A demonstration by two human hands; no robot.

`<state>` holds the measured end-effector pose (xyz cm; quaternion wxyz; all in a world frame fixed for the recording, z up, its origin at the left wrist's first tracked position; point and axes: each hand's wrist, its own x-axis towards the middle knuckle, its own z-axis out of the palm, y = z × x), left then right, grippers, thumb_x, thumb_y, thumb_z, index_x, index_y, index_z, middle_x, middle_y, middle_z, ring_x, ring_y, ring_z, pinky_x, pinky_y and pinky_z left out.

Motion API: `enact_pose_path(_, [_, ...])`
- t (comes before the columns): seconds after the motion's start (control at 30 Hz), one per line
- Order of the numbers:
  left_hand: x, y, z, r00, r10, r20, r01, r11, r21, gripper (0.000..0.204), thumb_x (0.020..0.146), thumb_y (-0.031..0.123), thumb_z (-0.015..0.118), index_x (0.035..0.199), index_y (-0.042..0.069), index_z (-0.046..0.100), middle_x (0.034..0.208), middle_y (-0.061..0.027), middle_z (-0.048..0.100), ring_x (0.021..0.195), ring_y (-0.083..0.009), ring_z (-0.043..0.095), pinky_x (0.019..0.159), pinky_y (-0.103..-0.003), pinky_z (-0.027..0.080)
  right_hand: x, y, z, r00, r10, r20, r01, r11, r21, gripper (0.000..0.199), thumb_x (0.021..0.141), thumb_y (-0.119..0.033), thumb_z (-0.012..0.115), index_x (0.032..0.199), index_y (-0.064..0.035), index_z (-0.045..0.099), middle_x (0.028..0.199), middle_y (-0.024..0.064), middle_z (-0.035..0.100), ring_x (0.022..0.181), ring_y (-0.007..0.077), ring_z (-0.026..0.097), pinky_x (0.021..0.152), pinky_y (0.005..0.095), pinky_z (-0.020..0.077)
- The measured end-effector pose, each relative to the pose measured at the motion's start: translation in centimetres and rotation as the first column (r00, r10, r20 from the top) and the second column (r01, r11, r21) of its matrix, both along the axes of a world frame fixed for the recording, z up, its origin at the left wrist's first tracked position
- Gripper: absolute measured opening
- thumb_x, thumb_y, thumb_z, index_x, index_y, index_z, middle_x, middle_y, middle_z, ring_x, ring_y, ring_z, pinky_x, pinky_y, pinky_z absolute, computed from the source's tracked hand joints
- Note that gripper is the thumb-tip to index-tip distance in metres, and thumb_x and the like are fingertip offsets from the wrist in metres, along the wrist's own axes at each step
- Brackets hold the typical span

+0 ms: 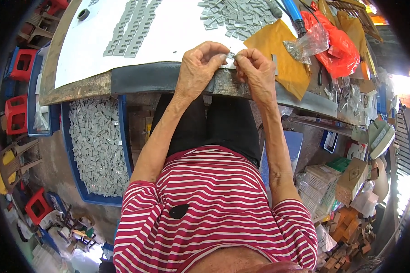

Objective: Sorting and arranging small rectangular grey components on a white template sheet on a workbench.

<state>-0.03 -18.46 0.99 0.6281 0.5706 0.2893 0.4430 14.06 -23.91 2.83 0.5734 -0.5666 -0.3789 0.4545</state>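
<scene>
Just over the near edge of the table, my left hand (pixel 199 68) and my right hand (pixel 258 75) meet with their fingers pinched. Between the fingertips shows a small grey part (pixel 231 55), partly covered by the fingers; its exact kind is too small to make out. Beyond the left hand, rows of flat grey plastic pieces (pixel 131 29) lie side by side on a white sheet (pixel 89 54). A loose pile of similar grey pieces (pixel 241 16) spreads beyond the right hand. Brown paper (pixel 278 50) lies right beside the right hand.
A blue crate (pixel 79 179) full of grey pieces stands below the table's left side. On the table's right are a clear bag of small metal bits (pixel 300 49), a red plastic bag (pixel 339 52) and a blue-handled tool (pixel 294 13). A black ring (pixel 83 14) sits far left.
</scene>
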Motion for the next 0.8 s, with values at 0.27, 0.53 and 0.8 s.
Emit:
enact_pose_path(0.27, [0.34,-0.31,0.29,0.999,0.032,0.022,-0.031,0.999,-0.021,0.017,0.081,0.004,0.057,0.098,-0.001,0.06,0.077,-0.0025,0.061,0.065,-0.0066,0.056,0.059,-0.019,0.047,0.23,-0.12,-0.24,0.999,-0.018,0.034,0.017,1.0,0.017,0.009,0.082,-0.007,0.058,0.083,0.002,0.056,0.063,0.001,0.053,0.049,0.0051,0.047,0.042,0.0179,0.0356])
enact_pose_path(0.53, [-0.14,-0.1,0.28,0.998,-0.034,-0.052,0.033,0.999,-0.011,0.019,0.083,0.007,0.058,0.1,-0.001,0.061,0.079,-0.0035,0.063,0.066,-0.0074,0.059,0.062,-0.018,0.049,0.24,-0.05,0.02,0.999,0.009,-0.049,-0.008,1.0,0.024,0.01,0.08,-0.006,0.061,0.085,0.0011,0.055,0.064,0.0009,0.054,0.05,0.0052,0.047,0.043,0.0174,0.0363])
enact_pose_path(0.8, [-0.19,-0.07,0.2,0.998,-0.045,-0.041,0.045,0.999,-0.014,0.018,0.083,0.007,0.059,0.099,-0.001,0.061,0.078,-0.0035,0.063,0.066,-0.0075,0.059,0.062,-0.018,0.049,0.42,-0.05,-0.38,0.997,0.046,-0.067,-0.045,0.999,0.005,0.013,0.08,-0.008,0.062,0.087,0.0011,0.057,0.064,0.0003,0.054,0.051,0.0048,0.047,0.044,0.0172,0.0369])
